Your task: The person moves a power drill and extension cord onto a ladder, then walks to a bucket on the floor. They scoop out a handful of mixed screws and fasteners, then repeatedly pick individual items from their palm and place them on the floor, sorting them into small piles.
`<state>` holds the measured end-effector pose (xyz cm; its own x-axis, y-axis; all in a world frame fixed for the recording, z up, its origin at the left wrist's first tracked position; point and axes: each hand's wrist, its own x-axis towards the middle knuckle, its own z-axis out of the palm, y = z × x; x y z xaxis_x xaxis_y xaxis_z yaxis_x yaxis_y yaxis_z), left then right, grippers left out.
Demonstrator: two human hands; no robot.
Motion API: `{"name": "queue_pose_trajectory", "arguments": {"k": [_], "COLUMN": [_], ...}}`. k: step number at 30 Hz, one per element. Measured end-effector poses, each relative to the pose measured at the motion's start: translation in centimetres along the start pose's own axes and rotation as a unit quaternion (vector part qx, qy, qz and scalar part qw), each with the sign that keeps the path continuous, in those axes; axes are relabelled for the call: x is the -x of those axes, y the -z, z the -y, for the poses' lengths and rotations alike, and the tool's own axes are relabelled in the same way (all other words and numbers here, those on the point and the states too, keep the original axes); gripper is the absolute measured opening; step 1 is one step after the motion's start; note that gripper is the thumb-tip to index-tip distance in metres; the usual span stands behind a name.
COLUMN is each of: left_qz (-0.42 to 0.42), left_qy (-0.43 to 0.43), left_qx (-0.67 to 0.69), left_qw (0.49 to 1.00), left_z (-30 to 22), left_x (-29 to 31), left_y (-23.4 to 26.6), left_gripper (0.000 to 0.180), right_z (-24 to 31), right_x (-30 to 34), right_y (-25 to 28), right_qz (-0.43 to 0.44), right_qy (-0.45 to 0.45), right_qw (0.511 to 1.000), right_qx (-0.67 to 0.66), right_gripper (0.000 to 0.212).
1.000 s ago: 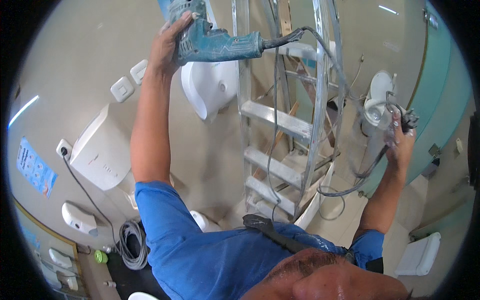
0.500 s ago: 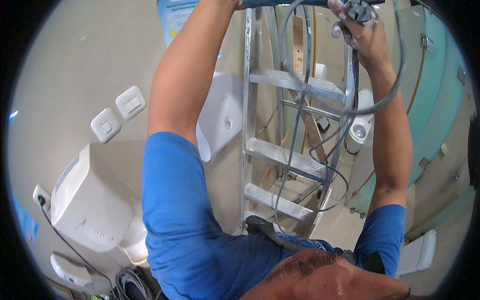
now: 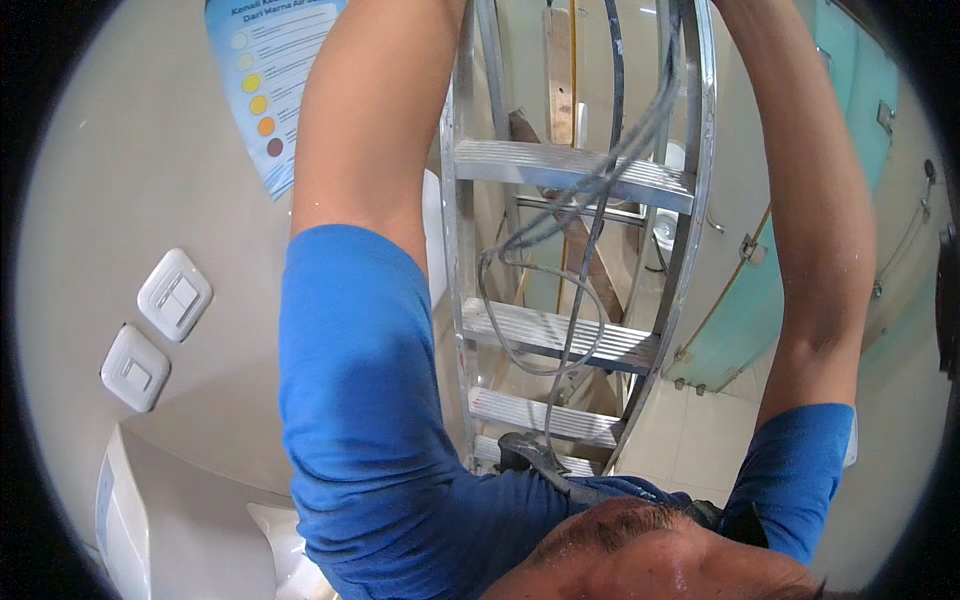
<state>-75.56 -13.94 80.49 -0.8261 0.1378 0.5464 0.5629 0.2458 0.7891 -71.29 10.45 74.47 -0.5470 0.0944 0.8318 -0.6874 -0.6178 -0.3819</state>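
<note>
Both my arms reach up past the top edge, so my left hand and my right hand are out of view. The left forearm (image 3: 375, 110) rises on the left from a blue sleeve (image 3: 360, 350). On the right, the other forearm (image 3: 815, 190) goes up beside the ladder. Between them stands an aluminium stepladder (image 3: 560, 325) with ribbed treads. Dark grey cable (image 3: 625, 150) hangs from above in front of it and loops (image 3: 535, 370) over the treads. What the hands hold cannot be seen.
On the left wall are a blue-white poster (image 3: 262, 100) with coloured dots and two white switches (image 3: 175, 295). A white wall-mounted unit (image 3: 180, 510) sits below. Greenish glass partitions (image 3: 740, 300) stand on the right. A wooden plank (image 3: 560, 75) and a toilet (image 3: 668, 225) show behind the ladder.
My hands and the grey tool-like object between them have gone up out of the top edge. The cable has swung left. The whole view has shifted, with more of the poster showing.
</note>
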Motion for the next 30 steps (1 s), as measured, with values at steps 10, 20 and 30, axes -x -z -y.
{"name": "queue_pose_trajectory", "arguments": {"k": [10,20,30], "left_qz": [-0.066,-0.183,-0.262], "left_qy": [-0.082,-0.186,-0.230], "left_qx": [-0.210,-0.538,-0.646], "left_qw": [0.972,0.802,0.679], "left_z": [0.6,1.6,2.0], "left_x": [-2.1,-1.3,-1.6], "left_y": [1.4,1.3,0.5], "left_gripper": [0.038,0.039,0.040], "right_z": [-4.6,-7.3,-7.5], "right_x": [-6.6,-9.3,-8.2], "right_y": [-1.1,-0.9,0.0], "right_qz": [0.020,0.025,0.046], "right_qy": [-0.132,-0.198,-0.239], "right_qw": [0.991,0.980,0.969], "right_qx": [-0.009,-0.017,0.052], "right_gripper": [0.013,0.011,0.020]}}
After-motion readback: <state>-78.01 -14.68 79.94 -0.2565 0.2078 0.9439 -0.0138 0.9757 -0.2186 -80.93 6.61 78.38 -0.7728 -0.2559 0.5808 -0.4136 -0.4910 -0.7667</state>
